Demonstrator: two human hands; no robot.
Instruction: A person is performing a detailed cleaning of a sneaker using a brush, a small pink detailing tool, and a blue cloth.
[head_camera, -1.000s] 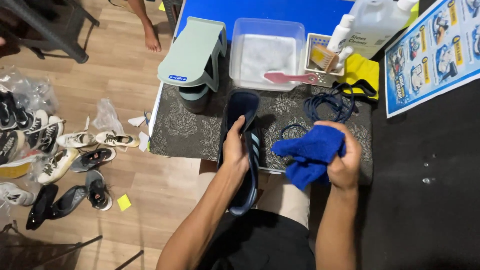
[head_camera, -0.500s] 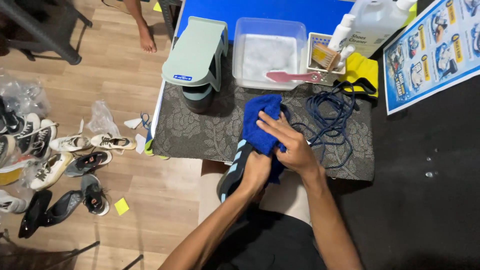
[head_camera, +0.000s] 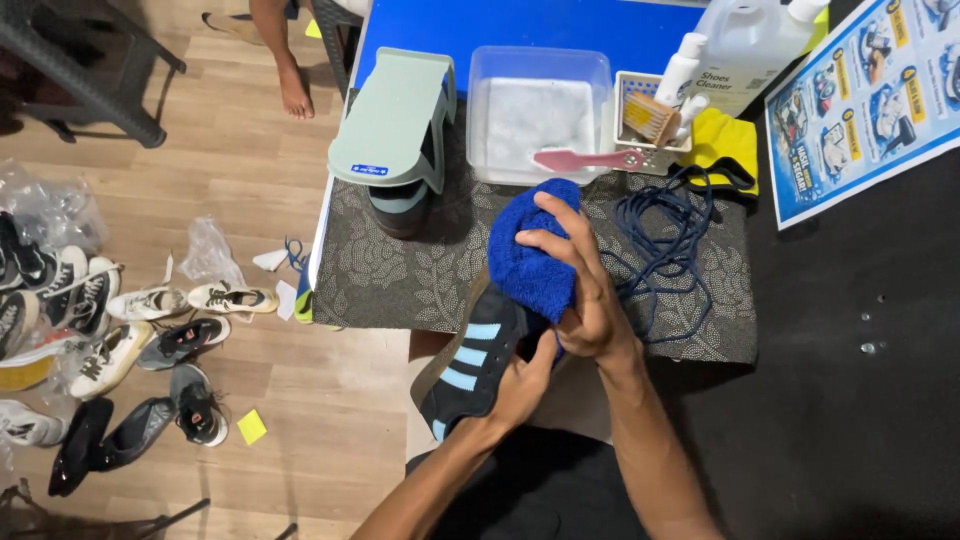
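While the head camera is looking down over a patterned grey mat (head_camera: 400, 270), the scene is reading as follows.

Left hand: the left hand (head_camera: 520, 375) is gripping the dark sneaker (head_camera: 470, 365) from below, fingers closed around its heel end and thumb pressing up beside the cloth.
Right hand: the right hand (head_camera: 580, 285) is wrapping its fingers around the blue towel (head_camera: 530, 250), clutching it against the sneaker's front.
Sneaker: it is lying tilted over the near edge of the mat, light blue stripes facing up, its toe hiding under the towel.
Towel: it is covering the front of the sneaker, bunched under the right palm.
Laces: navy shoelaces (head_camera: 670, 250) are lying loose on the mat, just right of the right hand.
Behind: a clear plastic tub (head_camera: 535, 100) is holding foamy water, with a pink brush (head_camera: 585, 158) resting across its rim; a green shoe stand (head_camera: 395, 120) is standing to its left.
Floor: several pairs of sneakers (head_camera: 110, 320) are lying scattered on the wooden boards, well apart from the hands.
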